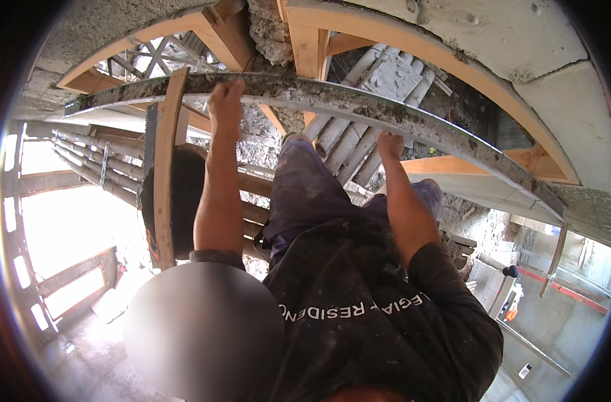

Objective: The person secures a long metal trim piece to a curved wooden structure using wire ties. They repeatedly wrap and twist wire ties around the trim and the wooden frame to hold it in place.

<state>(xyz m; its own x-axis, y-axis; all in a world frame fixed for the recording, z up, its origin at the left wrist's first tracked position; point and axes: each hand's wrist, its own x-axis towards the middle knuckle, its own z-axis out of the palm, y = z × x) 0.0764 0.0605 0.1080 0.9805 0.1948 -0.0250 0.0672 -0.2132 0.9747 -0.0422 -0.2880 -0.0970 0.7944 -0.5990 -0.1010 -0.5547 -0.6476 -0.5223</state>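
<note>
A long, narrow grey bar (359,104), crusted with dried mortar, crosses in front of me from far left to right; its curve may come from the lens. My left hand (225,100) is closed at the bar's near edge, left of my legs. Farther right, my right hand (390,144) has its fingers wrapped on the bar's lower edge, partly hidden from view. Left of my left forearm stands an upright wooden board (168,167), its top lying across the bar. Beside it shows a grey strip with a toothed edge (150,137).
Light timber framing (439,50) lies beyond the bar, against rough concrete (553,87). Round poles (352,144) run below, near my knees. A black rounded object (188,201) sits behind the board. Scaffold rails (94,161) stand left, and a red-edged rail (567,291) lies right.
</note>
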